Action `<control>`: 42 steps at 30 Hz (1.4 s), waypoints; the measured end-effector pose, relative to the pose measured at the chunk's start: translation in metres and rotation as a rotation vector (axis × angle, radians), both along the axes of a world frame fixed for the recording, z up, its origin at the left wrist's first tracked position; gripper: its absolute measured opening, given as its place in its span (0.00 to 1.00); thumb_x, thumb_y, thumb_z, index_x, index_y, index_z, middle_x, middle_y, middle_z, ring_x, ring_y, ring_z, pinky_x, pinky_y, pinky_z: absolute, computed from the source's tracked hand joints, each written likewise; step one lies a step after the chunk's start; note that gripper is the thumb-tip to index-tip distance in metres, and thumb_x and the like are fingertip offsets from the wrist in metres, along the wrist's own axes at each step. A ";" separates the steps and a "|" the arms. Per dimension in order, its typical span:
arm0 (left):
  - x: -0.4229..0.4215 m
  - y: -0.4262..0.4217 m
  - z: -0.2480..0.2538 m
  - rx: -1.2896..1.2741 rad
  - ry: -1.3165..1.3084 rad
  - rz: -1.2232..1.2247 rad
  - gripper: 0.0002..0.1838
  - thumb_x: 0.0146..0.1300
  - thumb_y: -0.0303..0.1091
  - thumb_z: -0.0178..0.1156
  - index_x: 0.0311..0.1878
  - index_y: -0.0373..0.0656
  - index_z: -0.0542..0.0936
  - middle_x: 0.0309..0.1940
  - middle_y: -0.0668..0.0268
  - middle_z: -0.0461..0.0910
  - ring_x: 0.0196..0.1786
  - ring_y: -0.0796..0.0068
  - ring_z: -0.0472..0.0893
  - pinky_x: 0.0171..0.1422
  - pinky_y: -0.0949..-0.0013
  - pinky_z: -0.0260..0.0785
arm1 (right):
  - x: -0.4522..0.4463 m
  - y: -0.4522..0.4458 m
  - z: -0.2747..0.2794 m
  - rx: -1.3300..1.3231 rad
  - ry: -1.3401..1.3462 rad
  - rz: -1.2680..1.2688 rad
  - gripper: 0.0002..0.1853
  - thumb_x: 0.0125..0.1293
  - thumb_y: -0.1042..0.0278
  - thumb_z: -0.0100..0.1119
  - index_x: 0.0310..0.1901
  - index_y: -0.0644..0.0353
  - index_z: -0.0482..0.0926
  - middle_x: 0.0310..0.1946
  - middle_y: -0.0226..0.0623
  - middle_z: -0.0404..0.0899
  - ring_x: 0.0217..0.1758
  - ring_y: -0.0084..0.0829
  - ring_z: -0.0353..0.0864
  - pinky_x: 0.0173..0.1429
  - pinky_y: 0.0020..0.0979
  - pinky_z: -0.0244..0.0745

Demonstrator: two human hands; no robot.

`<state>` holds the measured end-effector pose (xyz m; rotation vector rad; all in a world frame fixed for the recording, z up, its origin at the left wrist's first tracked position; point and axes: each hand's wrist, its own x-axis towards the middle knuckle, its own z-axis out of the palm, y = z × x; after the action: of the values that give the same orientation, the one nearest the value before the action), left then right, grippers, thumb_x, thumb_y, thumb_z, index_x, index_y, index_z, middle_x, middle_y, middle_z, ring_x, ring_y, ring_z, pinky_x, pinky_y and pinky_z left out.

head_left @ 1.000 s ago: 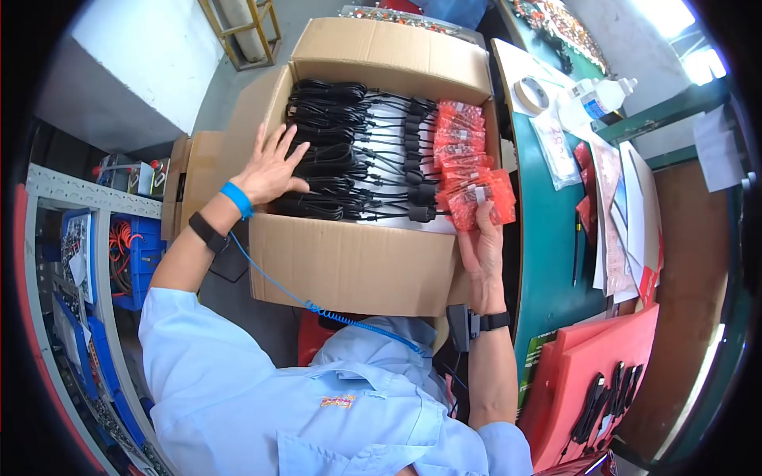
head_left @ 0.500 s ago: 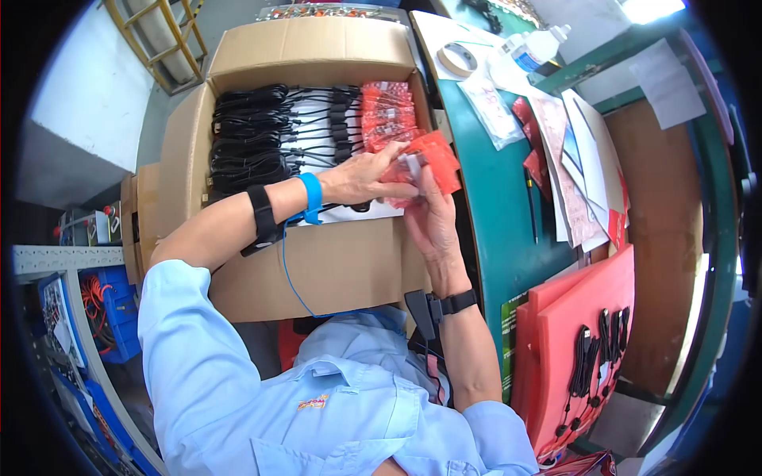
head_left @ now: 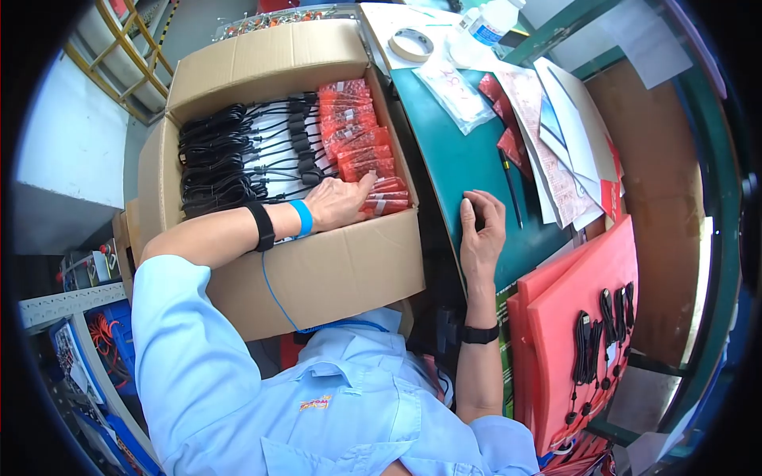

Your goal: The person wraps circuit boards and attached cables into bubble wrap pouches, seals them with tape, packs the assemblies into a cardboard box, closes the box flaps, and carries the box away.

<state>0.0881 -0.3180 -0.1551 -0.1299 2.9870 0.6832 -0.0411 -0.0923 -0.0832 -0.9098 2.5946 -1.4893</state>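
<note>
My left hand [head_left: 340, 202], wearing a blue wrist strap [head_left: 302, 216], reaches into the cardboard box [head_left: 333, 274]. Its index finger is stretched out and touches the red bubble bags [head_left: 367, 163] along the box's right side; the other fingers are partly hidden. Coiled black cables [head_left: 218, 155] lie in rows at the left of the box, their leads running to dark cylindrical lumps [head_left: 300, 143] beside the bags. My right hand [head_left: 482, 234] hovers over the edge of the green table [head_left: 429, 119], loosely bent, thumb apart from the fingers, with nothing in it.
On the table lie a tape roll [head_left: 411, 45], a clear plastic bag [head_left: 454, 94], a black pen [head_left: 512, 190] and papers [head_left: 567, 127], with a white bottle [head_left: 494, 24] behind. Pink foam sheets [head_left: 579, 317] with black cables stand at the right. Shelving [head_left: 71, 308] is at the left.
The red bubble bag that both hands held above the box is no longer between them. My left hand has gone down onto the bags in the box; my right hand has moved right, away from it.
</note>
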 end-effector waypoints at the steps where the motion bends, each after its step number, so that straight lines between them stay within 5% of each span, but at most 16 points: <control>1: 0.000 0.003 -0.001 -0.031 -0.002 0.031 0.36 0.58 0.46 0.67 0.59 0.32 0.61 0.25 0.46 0.79 0.33 0.46 0.83 0.37 0.52 0.74 | 0.000 0.000 -0.002 0.049 0.088 0.019 0.11 0.68 0.66 0.61 0.48 0.60 0.80 0.50 0.41 0.76 0.56 0.36 0.74 0.59 0.35 0.70; 14: -0.013 -0.001 -0.008 -0.030 -0.074 0.066 0.41 0.58 0.50 0.66 0.62 0.28 0.59 0.26 0.45 0.80 0.33 0.43 0.83 0.40 0.51 0.76 | 0.006 0.001 -0.006 0.093 0.300 0.061 0.09 0.66 0.72 0.60 0.47 0.60 0.80 0.49 0.41 0.75 0.55 0.41 0.71 0.60 0.37 0.68; 18: -0.007 -0.003 0.018 0.086 -0.075 0.021 0.45 0.57 0.54 0.66 0.65 0.28 0.58 0.41 0.38 0.78 0.47 0.45 0.81 0.47 0.50 0.74 | 0.008 -0.002 -0.008 0.088 0.331 0.051 0.09 0.65 0.74 0.60 0.46 0.60 0.80 0.49 0.42 0.75 0.55 0.42 0.71 0.59 0.38 0.69; 22: -0.014 -0.009 0.050 -0.001 -0.103 0.173 0.46 0.61 0.52 0.63 0.69 0.27 0.55 0.59 0.34 0.66 0.65 0.43 0.68 0.65 0.51 0.64 | 0.025 -0.015 -0.007 0.025 0.454 0.189 0.11 0.63 0.76 0.60 0.48 0.60 0.80 0.50 0.43 0.75 0.57 0.42 0.72 0.60 0.39 0.69; 24: -0.025 -0.022 0.010 -0.085 0.068 0.194 0.44 0.64 0.51 0.60 0.70 0.28 0.55 0.65 0.38 0.60 0.70 0.42 0.60 0.70 0.48 0.58 | 0.039 -0.032 -0.015 0.035 0.398 0.481 0.16 0.64 0.70 0.60 0.53 0.64 0.77 0.54 0.46 0.74 0.62 0.46 0.70 0.64 0.40 0.67; 31: -0.038 -0.022 -0.030 -0.118 0.161 0.081 0.36 0.70 0.45 0.51 0.72 0.30 0.53 0.72 0.43 0.54 0.76 0.43 0.51 0.76 0.42 0.47 | 0.051 -0.064 -0.058 0.407 0.527 0.496 0.33 0.68 0.50 0.54 0.63 0.71 0.66 0.64 0.54 0.67 0.71 0.49 0.62 0.74 0.45 0.55; 34: -0.037 -0.026 -0.034 -0.128 0.155 0.058 0.33 0.72 0.42 0.48 0.73 0.33 0.53 0.73 0.44 0.52 0.76 0.44 0.50 0.76 0.41 0.46 | 0.052 -0.065 -0.060 0.435 0.520 0.503 0.33 0.68 0.49 0.54 0.64 0.70 0.66 0.65 0.56 0.66 0.72 0.49 0.61 0.74 0.47 0.54; 37: -0.026 -0.039 -0.007 0.090 0.053 0.095 0.34 0.72 0.45 0.49 0.74 0.39 0.54 0.75 0.46 0.50 0.77 0.43 0.49 0.76 0.42 0.45 | 0.050 -0.061 -0.060 0.423 0.521 0.497 0.33 0.68 0.48 0.54 0.65 0.69 0.66 0.65 0.55 0.66 0.72 0.48 0.61 0.74 0.48 0.53; 42: 0.076 -0.060 0.075 0.013 0.103 0.311 0.32 0.71 0.46 0.51 0.73 0.43 0.59 0.73 0.46 0.56 0.75 0.42 0.54 0.77 0.45 0.47 | 0.049 -0.061 -0.060 0.432 0.503 0.555 0.29 0.71 0.50 0.51 0.66 0.64 0.68 0.66 0.48 0.68 0.74 0.45 0.58 0.75 0.47 0.50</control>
<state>0.1646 -0.3779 -0.0796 -0.5854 3.0914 0.7573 0.0082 -0.1537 -0.1428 -1.8984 2.4504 -0.5864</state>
